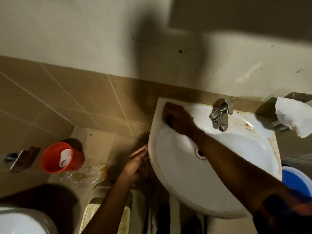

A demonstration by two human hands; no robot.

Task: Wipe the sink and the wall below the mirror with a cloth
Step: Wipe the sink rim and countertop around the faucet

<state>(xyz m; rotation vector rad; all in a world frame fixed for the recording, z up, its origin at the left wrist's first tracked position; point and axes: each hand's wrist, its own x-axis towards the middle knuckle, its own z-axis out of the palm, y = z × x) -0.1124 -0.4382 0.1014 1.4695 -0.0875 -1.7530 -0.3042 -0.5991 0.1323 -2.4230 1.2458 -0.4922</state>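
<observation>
A white wall-hung sink (253, 149) with brown stains on its right rim fills the middle right. My right hand (177, 118) reaches across the basin to the sink's back left corner, fist closed and pressed down on a white cloth (172, 132) that trails into the basin; the hand is blurred. My left hand (136, 162) lies flat against the outside of the sink's left rim, fingers straight, holding nothing. Above the sink, the cream wall (236, 65) shows dark specks over a band of beige tiles (67, 98).
A chrome tap (219, 115) stands at the sink's back. White tissue (293, 115) hangs on a holder at the right. A blue bucket (297, 181) is below the sink's right side, a red bucket (62, 157) and crumpled plastic (84, 174) on the floor left.
</observation>
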